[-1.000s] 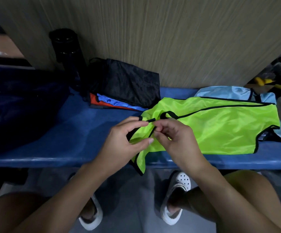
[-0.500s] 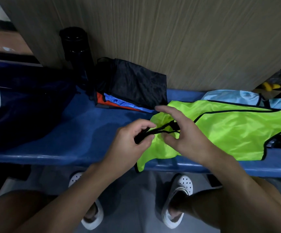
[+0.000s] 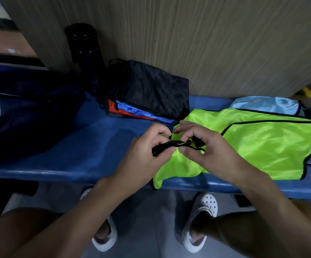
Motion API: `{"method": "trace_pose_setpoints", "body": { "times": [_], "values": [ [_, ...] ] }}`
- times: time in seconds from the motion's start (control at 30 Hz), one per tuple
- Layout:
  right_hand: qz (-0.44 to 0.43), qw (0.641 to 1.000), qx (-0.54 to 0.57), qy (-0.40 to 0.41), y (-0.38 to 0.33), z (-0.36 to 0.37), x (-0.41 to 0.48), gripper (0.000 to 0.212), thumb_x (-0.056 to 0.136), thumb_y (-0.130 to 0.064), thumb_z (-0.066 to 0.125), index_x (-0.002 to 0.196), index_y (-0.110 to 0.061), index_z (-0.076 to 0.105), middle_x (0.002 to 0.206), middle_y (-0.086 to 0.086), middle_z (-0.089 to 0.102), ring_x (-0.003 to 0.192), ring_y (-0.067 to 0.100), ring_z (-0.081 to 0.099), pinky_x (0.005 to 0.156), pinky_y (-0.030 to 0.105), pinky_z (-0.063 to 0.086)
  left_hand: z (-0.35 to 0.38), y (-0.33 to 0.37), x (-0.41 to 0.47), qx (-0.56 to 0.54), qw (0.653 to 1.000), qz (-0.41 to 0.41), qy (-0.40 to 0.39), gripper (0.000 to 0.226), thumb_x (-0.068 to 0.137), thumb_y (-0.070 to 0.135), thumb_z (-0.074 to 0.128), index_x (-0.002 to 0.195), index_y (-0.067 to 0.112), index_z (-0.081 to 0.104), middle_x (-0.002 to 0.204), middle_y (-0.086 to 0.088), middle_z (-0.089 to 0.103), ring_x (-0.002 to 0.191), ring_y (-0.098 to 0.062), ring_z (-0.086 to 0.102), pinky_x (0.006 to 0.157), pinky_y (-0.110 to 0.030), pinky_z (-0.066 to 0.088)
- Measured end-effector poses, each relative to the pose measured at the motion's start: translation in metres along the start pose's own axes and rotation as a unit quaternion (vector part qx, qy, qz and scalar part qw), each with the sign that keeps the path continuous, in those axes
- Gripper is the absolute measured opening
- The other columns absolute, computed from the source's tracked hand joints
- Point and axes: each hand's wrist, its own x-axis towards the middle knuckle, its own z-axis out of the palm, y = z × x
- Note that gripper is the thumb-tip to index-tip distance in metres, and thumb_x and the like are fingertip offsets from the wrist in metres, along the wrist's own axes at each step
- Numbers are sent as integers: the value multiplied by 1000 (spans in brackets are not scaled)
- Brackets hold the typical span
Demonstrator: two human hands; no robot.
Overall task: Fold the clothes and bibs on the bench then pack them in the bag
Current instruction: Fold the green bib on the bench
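Green bib (image 3: 262, 146): flat on blue surface (image 3: 76, 146), stretching right from the grips. Left grip (image 3: 143, 155) and right grip (image 3: 212, 151) both pinch its bunched black strap (image 3: 171, 145). Step: straightening before folding. Next likely needs strap laid flat, aligned.

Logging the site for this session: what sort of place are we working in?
Probably a sports changing room or gym: a blue bench against a wood-grain wall, a neon green bib spread on it, and a dark blue bag at its left end.
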Motion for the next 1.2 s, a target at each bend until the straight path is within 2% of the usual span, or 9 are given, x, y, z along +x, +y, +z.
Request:
{"method": "trace_pose_setpoints", "body": {
  "times": [0.1,0.23,0.33,0.43,0.67,0.8,0.93,1.1,1.2],
  "values": [
    [8,999,35,9,-3,-1,-3,21,84,-1,73,87,-18,60,109,-7,70,131,1,47,107,18,35,-1,3,0,12,999,25,20,7,89,27,66,94,26,61,81,3,71,76,-14,67,71,-38,53],
    [38,998,55,20,-7,-7,-14,15,77,-20,77,81,-17,64,99,-8,72,120,-1,57,101,20,40,-16,-7,12,48,992,-58,99,26,94,36,54,79,20,69,75,0,70,73,-25,66,70,-44,53],
    [38,998,47,-7,-6,-12,-26,16,77,-14,79,81,-14,63,102,-10,73,123,2,55,104,21,39,-34,-30,19,208,968,-138,22,15,94,29,62,89,18,70,87,0,69,85,-20,66,79,-41,53],
    [49,997,64,-15,-4,-15,-35,26,77,0,78,77,-20,62,100,-10,73,125,5,54,104,26,41,-31,-45,18,332,923,-183,-62,40,91,46,66,100,8,67,101,-8,58,96,-27,59,87,-44,49],
    [74,996,58,3,-7,-16,-39,23,76,-11,81,82,-31,71,109,-15,70,120,4,58,107,33,39,-18,-34,30,203,970,-124,57,31,90,23,70,67,7,58,62,-9,56,57,-16,49,59,-44,46],
    [34,999,35,14,-11,-17,-35,17,74,-24,76,89,-32,76,103,-11,67,120,8,54,102,21,38,-24,-23,30,117,987,-91,61,8,92,10,67,85,13,69,74,-3,70,73,-22,67,76,-47,55],
    [-40,998,-39,43,-15,-16,-22,14,78,-25,77,90,-29,71,92,-9,61,109,14,53,94,18,38,-34,-10,22,62,993,-69,79,29,94,-1,61,92,27,65,83,15,73,85,-6,70,82,-31,56],
    [-53,998,-23,21,-33,-11,-2,10,83,-21,71,91,-26,66,107,-9,70,123,3,53,104,21,37,-55,-4,16,34,999,-34,26,46,95,-8,43,110,31,61,90,-12,70,75,-42,60,67,-48,48],
    [-64,998,-19,19,-43,-6,11,12,84,-20,70,93,-29,68,101,-13,70,102,0,63,91,13,42,-63,1,14,99,993,-51,28,48,90,-6,48,91,36,70,91,17,70,76,0,62,70,-18,45]
  ]
}}
